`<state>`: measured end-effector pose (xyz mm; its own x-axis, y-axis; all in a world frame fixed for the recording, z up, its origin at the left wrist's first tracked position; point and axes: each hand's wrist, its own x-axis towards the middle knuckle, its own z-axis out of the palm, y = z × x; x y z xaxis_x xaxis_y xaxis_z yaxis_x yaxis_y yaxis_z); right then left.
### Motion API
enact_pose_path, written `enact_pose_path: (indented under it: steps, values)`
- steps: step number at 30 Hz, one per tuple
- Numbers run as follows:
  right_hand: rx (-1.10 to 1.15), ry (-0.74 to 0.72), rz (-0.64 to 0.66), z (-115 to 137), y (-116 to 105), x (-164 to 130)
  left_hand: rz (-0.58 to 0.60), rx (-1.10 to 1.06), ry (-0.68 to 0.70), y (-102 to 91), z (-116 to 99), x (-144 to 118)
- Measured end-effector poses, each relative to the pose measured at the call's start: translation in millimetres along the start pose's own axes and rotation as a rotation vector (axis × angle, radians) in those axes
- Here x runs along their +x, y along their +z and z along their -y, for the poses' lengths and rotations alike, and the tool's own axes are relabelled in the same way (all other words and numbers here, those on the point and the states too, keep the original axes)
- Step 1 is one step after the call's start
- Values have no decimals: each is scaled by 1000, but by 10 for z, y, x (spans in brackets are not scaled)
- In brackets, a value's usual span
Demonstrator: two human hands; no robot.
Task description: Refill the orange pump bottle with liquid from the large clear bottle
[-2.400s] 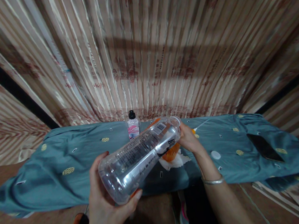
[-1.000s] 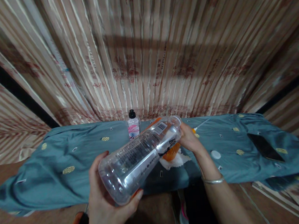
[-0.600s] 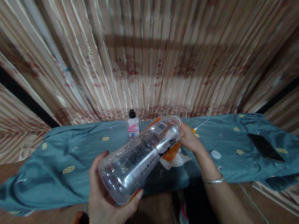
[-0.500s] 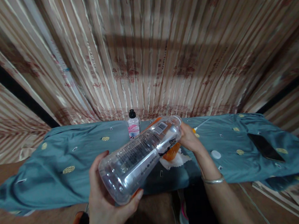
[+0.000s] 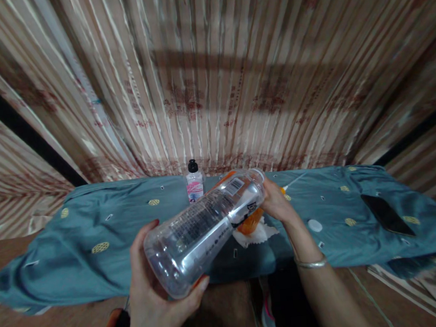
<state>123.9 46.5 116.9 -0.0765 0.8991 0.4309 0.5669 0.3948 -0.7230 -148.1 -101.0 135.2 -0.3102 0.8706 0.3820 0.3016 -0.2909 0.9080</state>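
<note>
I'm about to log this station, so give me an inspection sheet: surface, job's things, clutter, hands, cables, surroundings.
Surface: table under a teal cloth with yellow dots, rumpled at the edges.
Job's things: clear plastic bottle, tilted, base toward the camera, mouth uncapped; an orange thing sits on white tissue behind it.
Clutter: small black-capped bottle with pink label, upright; white cap; dark phone.
Hands: left hand has its grip on the bottle's base; right hand holds the neck end, with a bangle on the wrist.
Cables: nothing seen.
Surroundings: striped curtain behind; brown floor below.
</note>
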Motion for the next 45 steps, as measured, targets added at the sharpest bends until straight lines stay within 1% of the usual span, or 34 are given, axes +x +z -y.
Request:
enact_pose_path:
  steps: [2, 5, 10, 16, 26, 32, 40, 45]
  values:
    - [-4, -3, -7, -4, 4, -1, 60, 65, 100, -46, 79, 20]
    - [2, -1, -7, -4, 4, 2, 98, 121, 161, -94, 152, 39]
    - [-7, 11, 13, 14, -7, 4, 75, 115, 132, -89, 142, 36]
    - [11, -6, 3, 17, -11, 2, 63, 73, 80, -90, 130, 32]
    - [13, 0, -2, 34, -6, 0, 106, 111, 162, -114, 152, 51]
    - [2, -12, -9, 31, -4, -1, 102, 112, 165, -116, 156, 49]
    - [4, -8, -4, 24, -13, 3, 67, 56, 69, -90, 130, 47]
    - [18, 10, -14, 45, -14, 4, 23, -11, -37, -11, -7, 14]
